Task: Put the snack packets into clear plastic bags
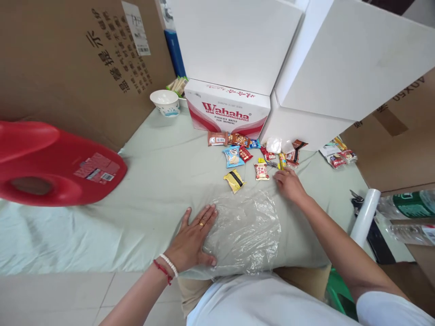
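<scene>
Clear plastic film (246, 231) on pale green cloth (146, 181).
Left hand (193, 235) flat, fingers spread, at film's edge; right hand (289, 184) curled by snack packets (262, 171), hold unclear.

A pale green cloth (142, 181) covers the table, falling in loose folds along its near edge. Below on the left lies a floor of light, glossy tiles (84, 294) with thin, darker joints. A tall brown cardboard carton (68, 54), printed with dark Chinese characters and bearing a white label, closes off the left side. Large plain white boxes (234, 40) rise at the back, above a red-and-white Wahaha water carton (227, 108). Another brown carton (401, 122), marked 40X50, stands at the right. A green plastic stool (340, 294) shows partly beneath the table's right side. Soft, even light fills the room, leaving only faint shadows.
</scene>
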Available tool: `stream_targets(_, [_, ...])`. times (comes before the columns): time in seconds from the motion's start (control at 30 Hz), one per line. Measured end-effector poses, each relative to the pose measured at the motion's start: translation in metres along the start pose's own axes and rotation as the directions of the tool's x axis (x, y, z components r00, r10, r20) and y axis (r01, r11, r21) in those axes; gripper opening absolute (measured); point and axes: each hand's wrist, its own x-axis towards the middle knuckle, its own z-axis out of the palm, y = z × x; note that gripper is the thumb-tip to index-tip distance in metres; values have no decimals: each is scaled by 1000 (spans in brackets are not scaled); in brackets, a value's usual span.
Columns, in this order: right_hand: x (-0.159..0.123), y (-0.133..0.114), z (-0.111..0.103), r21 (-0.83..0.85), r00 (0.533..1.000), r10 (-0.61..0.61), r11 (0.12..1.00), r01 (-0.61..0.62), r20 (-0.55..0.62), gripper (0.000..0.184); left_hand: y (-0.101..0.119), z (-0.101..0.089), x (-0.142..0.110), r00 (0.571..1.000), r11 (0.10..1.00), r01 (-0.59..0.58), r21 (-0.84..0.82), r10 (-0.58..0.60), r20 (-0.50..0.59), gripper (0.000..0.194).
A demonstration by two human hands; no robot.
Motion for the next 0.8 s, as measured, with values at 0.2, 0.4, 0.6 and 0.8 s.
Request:
stream_targets(0.2, [63,-71,-26,38,980,200,979,-201,20,42,3,-5,0,1000,1000,0,-26,0,-16,134])
stream_targets(0.4, [131,-161,-1,40,985,169,985,-171,46,56,5,-7,0,1000,1000,2,1,-2,-23,133])
stream_targets(0.6, [75,-143,-31,138,982,-81,985,106,-172,52,8,-7,-3,997,999,-18,-40,15,-76,126])
stream_targets(0.8, [-45,-147,-29,263,864,-503,831,490,-22,53,2,-1,-4,986,997,-48,-66,37,-165,126])
